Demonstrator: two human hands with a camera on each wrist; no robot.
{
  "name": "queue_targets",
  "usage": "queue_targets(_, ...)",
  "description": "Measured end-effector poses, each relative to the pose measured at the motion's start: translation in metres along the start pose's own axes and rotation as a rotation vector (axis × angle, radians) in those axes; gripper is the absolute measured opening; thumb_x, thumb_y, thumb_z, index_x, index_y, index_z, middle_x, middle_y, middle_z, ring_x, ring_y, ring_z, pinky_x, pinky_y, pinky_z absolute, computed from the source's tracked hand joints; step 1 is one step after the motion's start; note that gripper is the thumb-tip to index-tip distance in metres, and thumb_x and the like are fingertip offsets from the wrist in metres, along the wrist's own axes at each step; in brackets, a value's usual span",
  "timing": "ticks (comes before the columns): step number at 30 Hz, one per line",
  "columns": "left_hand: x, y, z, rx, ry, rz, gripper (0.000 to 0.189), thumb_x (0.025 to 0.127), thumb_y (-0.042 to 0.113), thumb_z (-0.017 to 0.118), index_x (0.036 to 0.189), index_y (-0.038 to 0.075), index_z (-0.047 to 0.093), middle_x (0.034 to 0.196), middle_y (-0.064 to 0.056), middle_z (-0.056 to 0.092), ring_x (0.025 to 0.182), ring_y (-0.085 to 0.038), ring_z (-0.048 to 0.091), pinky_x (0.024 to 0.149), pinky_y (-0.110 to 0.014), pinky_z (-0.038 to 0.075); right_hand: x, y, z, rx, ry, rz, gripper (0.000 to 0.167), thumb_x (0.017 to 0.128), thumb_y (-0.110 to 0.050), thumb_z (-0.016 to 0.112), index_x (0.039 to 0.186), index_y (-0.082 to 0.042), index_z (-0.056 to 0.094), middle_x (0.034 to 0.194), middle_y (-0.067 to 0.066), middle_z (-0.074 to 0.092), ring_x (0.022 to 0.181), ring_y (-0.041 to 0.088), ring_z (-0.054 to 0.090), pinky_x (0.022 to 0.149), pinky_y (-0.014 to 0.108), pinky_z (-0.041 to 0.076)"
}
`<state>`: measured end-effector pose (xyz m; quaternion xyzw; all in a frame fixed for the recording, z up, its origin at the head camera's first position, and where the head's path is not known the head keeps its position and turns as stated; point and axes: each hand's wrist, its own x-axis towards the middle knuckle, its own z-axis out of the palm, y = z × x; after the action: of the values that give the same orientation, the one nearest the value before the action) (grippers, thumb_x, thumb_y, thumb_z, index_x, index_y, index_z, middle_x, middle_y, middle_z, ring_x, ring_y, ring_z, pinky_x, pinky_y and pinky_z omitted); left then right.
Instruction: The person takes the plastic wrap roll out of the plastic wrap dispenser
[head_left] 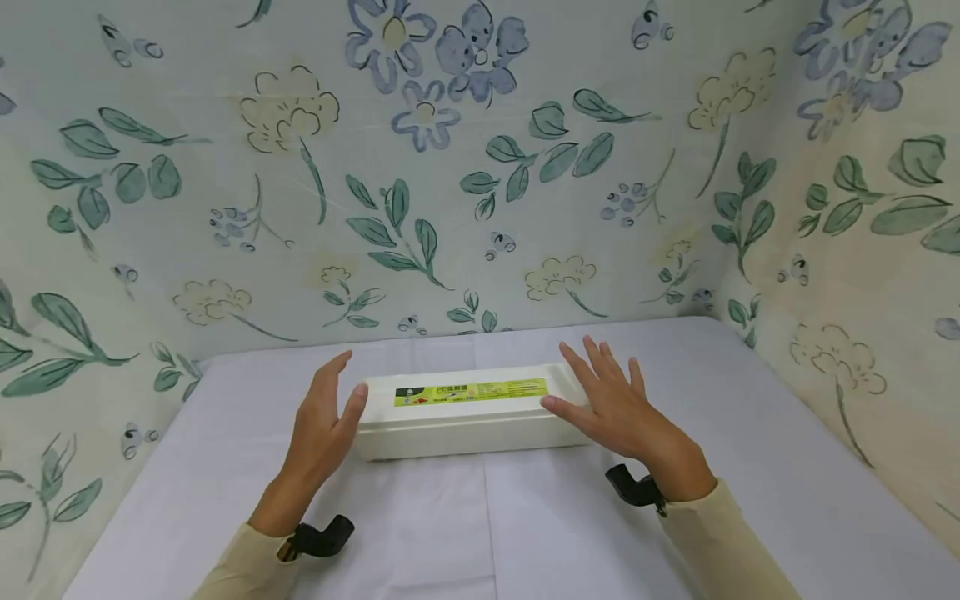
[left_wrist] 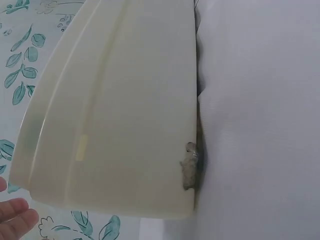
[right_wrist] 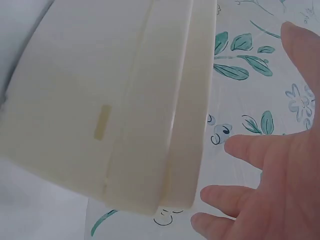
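A long white cling film box [head_left: 472, 433] with a yellow-green label [head_left: 471, 392] on its top lies crosswise on the table. At its left end is my left hand [head_left: 318, 429], fingers extended and thumb close to the box's top corner. My right hand [head_left: 618, 408] hovers around the right end with fingers spread, the thumb overlapping the lid in the head view. In the left wrist view, the box [left_wrist: 130, 110] shows a dark worn patch [left_wrist: 189, 170] along its lower edge, and fingertips [left_wrist: 20, 220] show beside its end. Spread right fingers [right_wrist: 245, 150] appear beside the box in the right wrist view.
A white cloth covers the table [head_left: 420, 525], with a crease running toward me. Floral-patterned wall covering [head_left: 420, 192] rises at the back and on both sides. A black wrist mount [head_left: 322, 537] sits on the left wrist, another mount [head_left: 633, 486] on the right.
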<state>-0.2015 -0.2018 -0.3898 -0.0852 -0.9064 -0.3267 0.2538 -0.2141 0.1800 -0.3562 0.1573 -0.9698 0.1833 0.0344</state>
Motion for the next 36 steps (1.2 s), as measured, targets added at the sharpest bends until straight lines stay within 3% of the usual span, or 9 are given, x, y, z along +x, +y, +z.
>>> queue_targets(10, -0.004, -0.006, 0.006, -0.116, 0.004, 0.003, 0.055, 0.102, 0.031, 0.044, 0.148, 0.004, 0.031, 0.148, -0.016, 0.038, 0.134, -0.033, 0.038, 0.104, -0.052, 0.036, 0.0, 0.0, 0.002, 0.013, 0.021, -0.028, 0.091, 0.087, -0.07, 0.047, 0.156, -0.02, 0.015, 0.16, 0.017, 0.004, 0.145, 0.041, 0.0, 0.106, 0.067, -0.009)
queue_targets(13, -0.004, -0.01, 0.008, -0.168, -0.03, -0.018, 0.055, 0.103, 0.031, 0.041, 0.148, 0.003, 0.029, 0.149, -0.017, 0.037, 0.135, -0.033, 0.037, 0.105, -0.052, 0.035, 0.0, 0.0, 0.002, 0.011, 0.027, -0.027, 0.091, 0.087, -0.07, 0.047, 0.156, -0.021, 0.015, 0.16, 0.017, 0.005, 0.145, 0.041, 0.001, 0.106, 0.067, -0.009)
queue_targets(19, -0.003, -0.02, 0.013, -0.276, -0.116, -0.157, 0.056, 0.104, 0.038, 0.035, 0.15, 0.009, 0.025, 0.149, -0.015, 0.037, 0.137, -0.033, 0.034, 0.109, -0.055, 0.028, 0.0, 0.001, 0.003, 0.001, 0.025, -0.026, 0.091, 0.087, -0.072, 0.046, 0.156, -0.021, 0.015, 0.161, 0.016, 0.004, 0.145, 0.041, 0.001, 0.107, 0.067, -0.006)
queue_targets(22, -0.004, -0.026, 0.017, -0.365, -0.14, -0.193, 0.055, 0.104, 0.038, 0.034, 0.151, 0.011, 0.023, 0.15, -0.013, 0.036, 0.139, -0.033, 0.03, 0.11, -0.056, 0.024, 0.0, 0.002, 0.003, 0.001, 0.021, -0.025, 0.092, 0.087, -0.072, 0.046, 0.156, -0.021, 0.015, 0.161, 0.016, 0.004, 0.145, 0.041, 0.001, 0.107, 0.067, -0.006)
queue_targets(28, -0.007, -0.037, 0.023, -0.542, -0.197, -0.208, 0.055, 0.105, 0.038, 0.032, 0.152, 0.011, 0.02, 0.153, -0.016, 0.028, 0.142, -0.034, 0.022, 0.111, -0.059, 0.016, 0.0, 0.001, 0.003, 0.015, 0.016, -0.023, 0.092, 0.087, -0.07, 0.048, 0.156, -0.02, 0.016, 0.161, 0.016, 0.003, 0.145, 0.041, 0.001, 0.107, 0.067, -0.008)
queue_targets(36, -0.01, -0.042, 0.028, -0.602, -0.267, -0.197, 0.059, 0.103, 0.036, 0.035, 0.153, 0.011, 0.016, 0.155, -0.022, 0.018, 0.144, -0.039, 0.013, 0.112, -0.061, 0.009, 0.001, 0.001, 0.004, 0.012, 0.026, -0.027, 0.092, 0.086, -0.07, 0.049, 0.156, -0.019, 0.018, 0.16, 0.019, 0.006, 0.144, 0.043, 0.002, 0.106, 0.067, -0.008)
